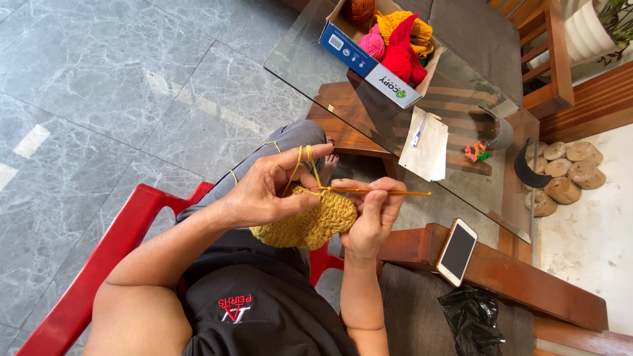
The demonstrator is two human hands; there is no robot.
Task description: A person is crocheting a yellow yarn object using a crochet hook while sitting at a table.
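My left hand [267, 188] grips a mustard-yellow crocheted piece [316, 221] over my lap. Yellow yarn [302, 158] is looped around the raised index finger and trails down across my grey trouser leg. My right hand [372, 211] pinches a thin gold crochet hook [389, 192]. The hook lies level, its tip at the top edge of the piece by my left thumb, its other end pointing right. Both hands touch the crocheted piece.
I sit on a red plastic chair [105, 264]. A glass table [297, 56] ahead holds a cardboard box [369, 62] of yarn balls, folded paper with a pen [425, 142] and a small colourful item [476, 153]. A phone [456, 252] lies on a wooden armrest, a black bag [475, 320] below.
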